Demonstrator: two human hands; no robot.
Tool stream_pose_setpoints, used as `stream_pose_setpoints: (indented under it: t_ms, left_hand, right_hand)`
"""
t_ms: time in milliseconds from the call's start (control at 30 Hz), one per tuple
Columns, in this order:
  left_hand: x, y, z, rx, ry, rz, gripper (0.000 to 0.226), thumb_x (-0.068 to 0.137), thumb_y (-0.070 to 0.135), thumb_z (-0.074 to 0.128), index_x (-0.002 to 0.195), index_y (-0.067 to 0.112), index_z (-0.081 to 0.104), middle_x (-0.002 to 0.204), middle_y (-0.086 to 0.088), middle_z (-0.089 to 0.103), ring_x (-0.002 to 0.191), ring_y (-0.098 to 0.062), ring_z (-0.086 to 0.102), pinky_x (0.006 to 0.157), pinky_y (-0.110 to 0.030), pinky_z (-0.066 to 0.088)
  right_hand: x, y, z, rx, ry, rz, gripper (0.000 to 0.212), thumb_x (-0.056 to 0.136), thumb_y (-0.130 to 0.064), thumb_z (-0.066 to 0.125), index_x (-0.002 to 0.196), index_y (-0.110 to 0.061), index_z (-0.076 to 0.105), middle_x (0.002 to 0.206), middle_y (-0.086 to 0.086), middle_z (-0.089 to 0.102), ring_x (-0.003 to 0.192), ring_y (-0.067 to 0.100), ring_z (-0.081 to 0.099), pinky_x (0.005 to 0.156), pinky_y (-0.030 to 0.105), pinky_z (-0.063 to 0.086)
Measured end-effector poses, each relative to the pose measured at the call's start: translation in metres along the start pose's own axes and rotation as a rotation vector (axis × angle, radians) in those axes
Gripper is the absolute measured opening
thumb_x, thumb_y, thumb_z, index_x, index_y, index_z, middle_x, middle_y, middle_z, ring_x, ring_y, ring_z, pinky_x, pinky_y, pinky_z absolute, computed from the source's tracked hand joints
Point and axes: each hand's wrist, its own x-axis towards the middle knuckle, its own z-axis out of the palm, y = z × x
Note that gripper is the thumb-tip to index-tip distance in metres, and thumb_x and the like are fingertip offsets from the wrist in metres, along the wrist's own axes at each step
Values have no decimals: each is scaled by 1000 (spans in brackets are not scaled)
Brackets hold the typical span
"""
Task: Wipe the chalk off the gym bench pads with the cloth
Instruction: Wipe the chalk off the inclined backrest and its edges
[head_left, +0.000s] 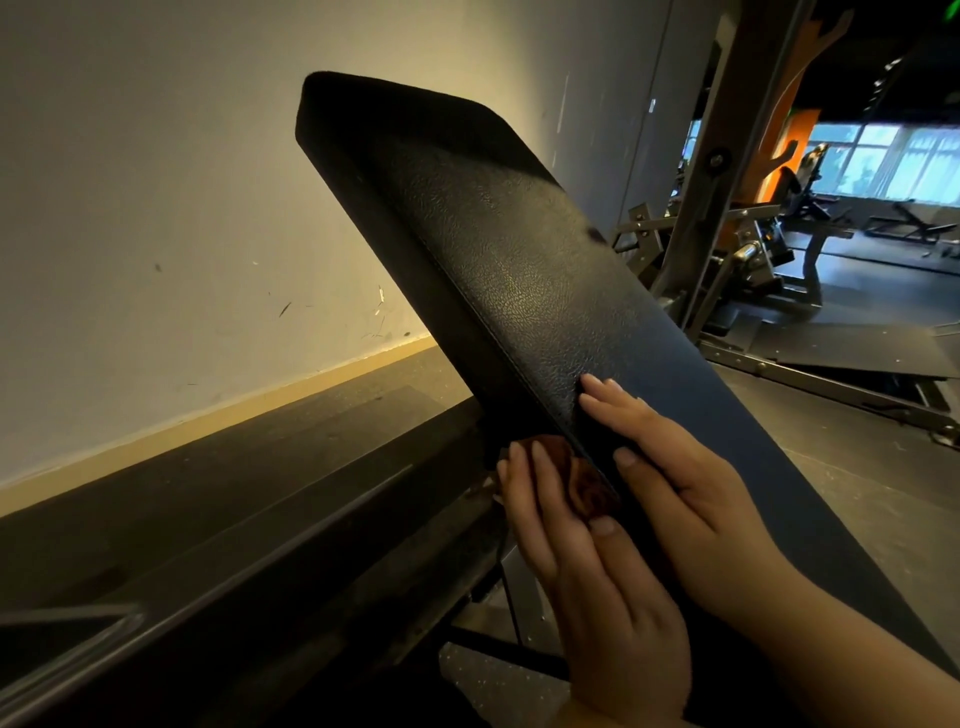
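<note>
A black textured bench pad (498, 249) rises at a steep tilt from the lower right to the upper left. A dark reddish-brown cloth (584, 480) lies against the pad's left side edge near its lower end. My left hand (587, 566) presses it there with flat fingers, the thumb over the cloth's lower part. My right hand (685, 488) lies flat on the pad's top face just right of that edge, fingers pointing up the pad and holding nothing. The light is dim and I can make out no chalk marks on the pad.
A pale wall (156, 208) with a tan baseboard stands close on the left. A dark metal frame beam (249, 545) runs below the pad. A rack upright (727, 171) and other gym machines (779, 249) stand to the right, with windows far behind.
</note>
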Motion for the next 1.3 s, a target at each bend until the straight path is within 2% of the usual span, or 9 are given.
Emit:
stream_pose_setpoints:
  t_ms: [100,200,400,533,667,833,1100,1200,1300]
  left_hand:
    - [33,0,-8,28,11,41,51,103,34,30,148,55,20,160,30,8,153,-6,8,120,-45,25]
    - [61,-2,-14,-13,12,41,53,102,24,32,147,50,23,160,31,10,152,-4,11,121,-44,26]
    - [61,14,-19,71,-72,-50,57,94,50,26,143,70,5,156,41,-2,151,0,5,120,-49,27]
    - [90,11,-25,106,-94,26,57,100,38,30,143,68,8,157,37,1,150,-1,12,120,-43,29]
    - [129,11,-24,67,13,2,51,101,32,31,149,47,23,160,22,17,146,5,16,123,-32,22]
    - [104,19,-19,45,-17,-26,52,107,32,27,140,69,11,159,30,11,147,6,14,120,-30,22]
    - [175,21,-26,47,27,-112,49,108,22,32,154,37,24,162,19,18,147,4,15,119,-20,16]
    - [181,26,-29,24,10,-134,50,108,23,31,155,37,20,162,17,18,148,-1,17,123,-31,20]
    - [176,31,-30,11,-2,-104,51,108,23,31,155,35,17,162,18,14,148,0,14,121,-22,15]
  right_hand:
    - [1,-5,-3,-92,-48,-49,56,99,4,49,143,-31,51,153,-23,43,146,4,33,123,35,26]
    - [21,-13,-8,-207,-142,-117,53,100,-5,49,145,-34,48,152,-27,40,146,-1,30,121,22,21]
    - [93,-22,2,-208,-106,-78,54,103,-13,46,149,-39,40,158,-32,25,147,-10,15,123,31,17]
    - [100,-19,17,-133,-108,-41,50,105,-16,41,149,-41,40,156,-32,29,145,-13,15,124,29,14]
    - [97,-19,17,-117,-84,-43,48,106,-17,41,148,-40,40,154,-33,29,144,-16,16,121,21,12]
    - [96,-19,19,-118,-77,-61,46,106,-28,35,149,-41,39,155,-34,29,145,-14,16,120,22,13]
    - [98,-21,20,-219,-55,-59,50,101,-17,45,147,-39,45,153,-30,36,143,-14,22,120,21,17]
    - [106,-24,17,-304,-38,-105,47,97,-20,46,140,-38,53,144,-32,44,137,-13,32,111,17,26]
    - [123,-31,16,-367,-45,-131,37,90,-25,48,123,-37,58,122,-24,52,116,-3,44,94,14,35]
